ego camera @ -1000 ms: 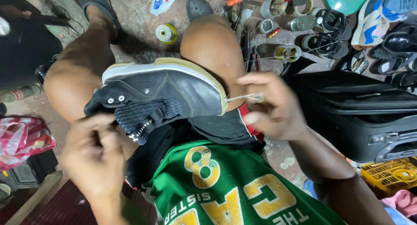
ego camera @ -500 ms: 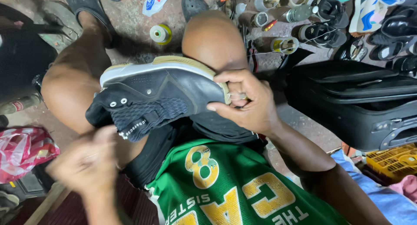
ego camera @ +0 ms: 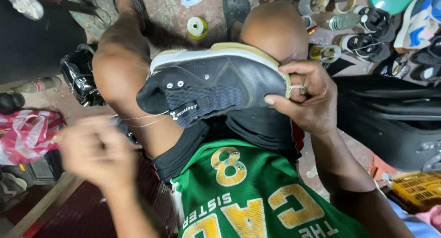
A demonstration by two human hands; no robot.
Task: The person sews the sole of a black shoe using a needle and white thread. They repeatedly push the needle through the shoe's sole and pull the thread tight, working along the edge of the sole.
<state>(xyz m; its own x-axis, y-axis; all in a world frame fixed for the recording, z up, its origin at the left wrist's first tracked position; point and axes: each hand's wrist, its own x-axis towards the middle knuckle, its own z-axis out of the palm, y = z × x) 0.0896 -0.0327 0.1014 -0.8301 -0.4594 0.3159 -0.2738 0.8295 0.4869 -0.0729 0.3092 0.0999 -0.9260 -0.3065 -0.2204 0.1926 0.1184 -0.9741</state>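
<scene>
A black sneaker [ego camera: 216,86] with a pale sole lies on its side across my knees, toe toward the right. My right hand [ego camera: 308,98] grips the toe end, thumb on the upper and fingers at the sole edge. A thin pale thread [ego camera: 147,119] runs from the shoe's heel area out to the left. My left hand [ego camera: 94,150], blurred, is closed on that thread, held away from the shoe at the lower left.
A spool of thread [ego camera: 197,26] sits on the floor between my feet. Several shoes [ego camera: 367,40] and tins lie at the upper right. A black suitcase [ego camera: 390,123] is on the right, a yellow crate [ego camera: 418,189] below it, a red-and-white bag [ego camera: 25,134] on the left.
My left hand has moved away from the shoe's heel to the lower left, drawing the thread out. My right hand has shifted closer onto the toe.
</scene>
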